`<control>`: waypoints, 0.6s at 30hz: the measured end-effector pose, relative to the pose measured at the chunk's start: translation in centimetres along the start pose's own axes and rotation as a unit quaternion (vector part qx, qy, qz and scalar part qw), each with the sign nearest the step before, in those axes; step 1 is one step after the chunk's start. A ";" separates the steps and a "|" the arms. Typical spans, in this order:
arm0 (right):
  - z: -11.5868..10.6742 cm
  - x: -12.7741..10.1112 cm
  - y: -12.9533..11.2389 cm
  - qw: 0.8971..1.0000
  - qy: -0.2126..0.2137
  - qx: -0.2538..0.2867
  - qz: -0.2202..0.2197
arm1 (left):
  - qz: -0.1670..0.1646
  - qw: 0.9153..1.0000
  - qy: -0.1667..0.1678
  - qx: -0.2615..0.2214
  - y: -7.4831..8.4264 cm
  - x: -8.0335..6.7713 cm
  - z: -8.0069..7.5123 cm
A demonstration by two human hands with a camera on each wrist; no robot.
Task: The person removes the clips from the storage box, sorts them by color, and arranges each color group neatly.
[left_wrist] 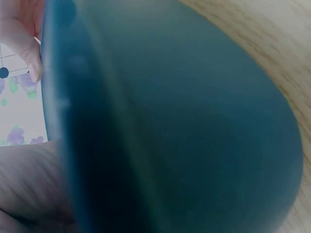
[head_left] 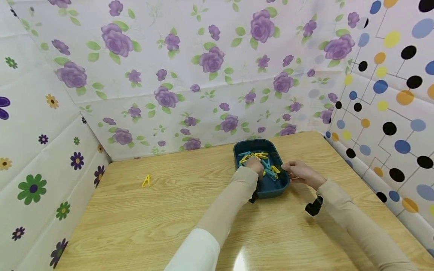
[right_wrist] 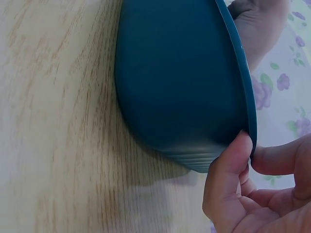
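Head view, yellow and blue clips point(head_left: 266, 164) in a dark teal tray point(head_left: 271, 194) on the counter point(head_left: 162, 214), left hand point(head_left: 255, 166) among them, fingers hidden so its grip cannot be told, right hand point(head_left: 301, 172) pinching the rim, lone yellow clip point(head_left: 147, 177) well apart, flowered cloth point(head_left: 190, 75) behind.

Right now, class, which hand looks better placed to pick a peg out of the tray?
Probably the left hand: it is down inside the tray among the pegs, while the right hand pinches the tray's rim and would have to let go first.
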State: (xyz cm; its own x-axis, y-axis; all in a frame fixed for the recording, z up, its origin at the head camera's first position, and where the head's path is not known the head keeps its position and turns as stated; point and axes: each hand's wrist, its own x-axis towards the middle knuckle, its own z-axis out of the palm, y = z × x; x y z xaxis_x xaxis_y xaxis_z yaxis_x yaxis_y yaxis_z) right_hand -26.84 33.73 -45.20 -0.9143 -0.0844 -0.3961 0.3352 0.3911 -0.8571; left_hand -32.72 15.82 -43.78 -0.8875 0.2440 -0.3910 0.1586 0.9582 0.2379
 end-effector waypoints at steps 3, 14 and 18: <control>0.2 0.1 -0.2 1.000 0.001 0.001 0.007 | -0.014 0.999 -0.002 -0.038 -0.3 0.0 -0.1; 0.0 -0.1 -0.3 1.000 -0.007 0.009 0.005 | 0.040 0.997 0.031 -0.066 -1.7 -1.6 -1.3; -0.1 -0.1 -0.2 1.000 -0.012 0.010 0.005 | 0.038 0.993 0.030 -0.111 -2.1 -2.5 -1.6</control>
State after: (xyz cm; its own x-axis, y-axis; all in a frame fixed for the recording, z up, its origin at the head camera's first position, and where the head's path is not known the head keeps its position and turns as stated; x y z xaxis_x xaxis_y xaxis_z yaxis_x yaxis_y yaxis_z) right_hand -26.82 33.74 -44.91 -0.9052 -0.1034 -0.4123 0.3490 0.3731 -0.8597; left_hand -31.54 12.96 -41.85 -0.9015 0.2995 -0.3124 0.1335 0.8791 0.4575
